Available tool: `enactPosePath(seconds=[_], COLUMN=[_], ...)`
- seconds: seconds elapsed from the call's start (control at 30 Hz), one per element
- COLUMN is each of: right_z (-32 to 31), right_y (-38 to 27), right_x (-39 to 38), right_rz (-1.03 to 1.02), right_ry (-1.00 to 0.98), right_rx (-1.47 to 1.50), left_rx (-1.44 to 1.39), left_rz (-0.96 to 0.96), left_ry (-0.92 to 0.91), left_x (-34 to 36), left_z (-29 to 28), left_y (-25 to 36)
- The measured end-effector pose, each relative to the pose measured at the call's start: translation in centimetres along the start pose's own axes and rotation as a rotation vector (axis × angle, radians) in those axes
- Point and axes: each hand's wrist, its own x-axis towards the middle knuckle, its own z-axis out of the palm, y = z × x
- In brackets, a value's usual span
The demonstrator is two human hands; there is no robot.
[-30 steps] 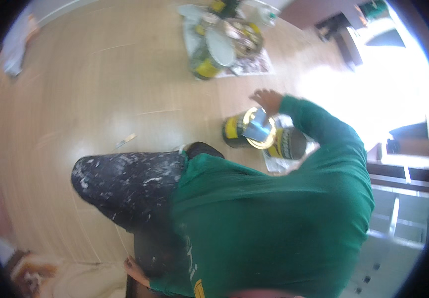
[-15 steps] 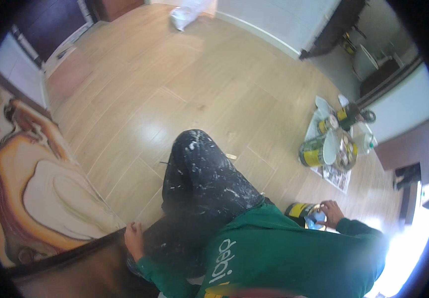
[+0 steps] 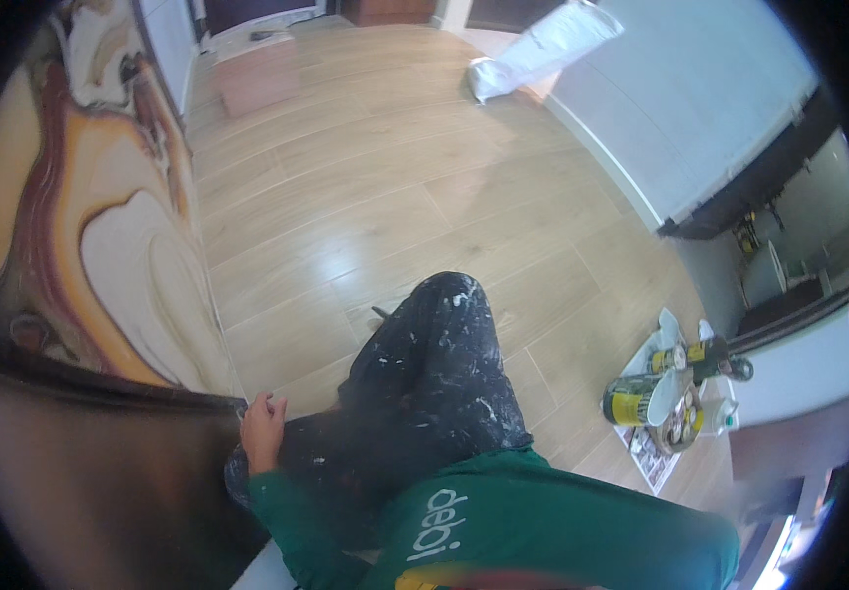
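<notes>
My left hand is beside the end of a dark wooden edge, below a marble-patterned panel in cream, orange and brown. Its fingers are bent and close together, and whatever they may hold is too small to make out. The green sleeve of my right arm stretches to the lower right, with the hand itself out of sight. Between the arms is my raised knee in dark, paint-spotted trousers. Near the knee a small dark thin object lies on the floor.
At the right, a large can with a yellow label, smaller cans and a whitish plastic jug stand on newspaper. A long white wrapped bundle lies by the far wall. A doorway opens at the right.
My view has turned left and up, so the room shifts rightward. The right hand, earlier on a yellow-labelled can with something blue, has gone out of view. The left hand appears closer to the dark edge.
</notes>
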Motion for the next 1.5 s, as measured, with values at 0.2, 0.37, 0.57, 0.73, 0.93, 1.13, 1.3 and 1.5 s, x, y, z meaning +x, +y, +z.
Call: enactPosePath(seconds=[0.2, 0.37, 0.57, 0.73, 0.93, 1.13, 1.3, 1.5], right_z=[-3.7, -8.3, -20.0, -26.5, -24.3, -25.8, -28.2, -27.7], right_y=[0.7, 2.4, -0.5, -21.2, -45.2, -53.2, -55.5, -57.8], right_x=[2.0, 5.9, 26.6, 41.7, 48.1, 47.9, 48.3, 48.7], right_rz=[0.070, 0.150, -0.055, -0.574, -0.933, -1.115, -1.089, -1.103], right_ry=[-0.159, -0.275, 0.324, 0.383, 0.024, -0.016, 0.092, 0.216], right_rx=[0.147, 0.316, 0.668, 0.798, 0.921, 0.745, 0.486, 0.479], left_rx=[-0.056, -0.180, -0.773, -1.455, -1.584, -1.871, -2.100, -2.345], left_rz=[-0.042, 0.003, 0.099, 0.298, 0.463, 0.432, 0.451, 0.275], left_ry=[-0.001, 0.079, 0.215, 0.297, 0.394, 0.529, 0.529, 0.551], left_x=[-0.1, -0.7, -1.9, -2.6, -1.6, -0.7, -0.1, -1.0], left_z=[0.0, -0.6, -1.6, -4.7, -10.5, -12.1, -10.3, -8.8], left_y=[-0.1, 1.1, 3.1, 4.4, 3.0, 0.5, 0.7, 0.7])
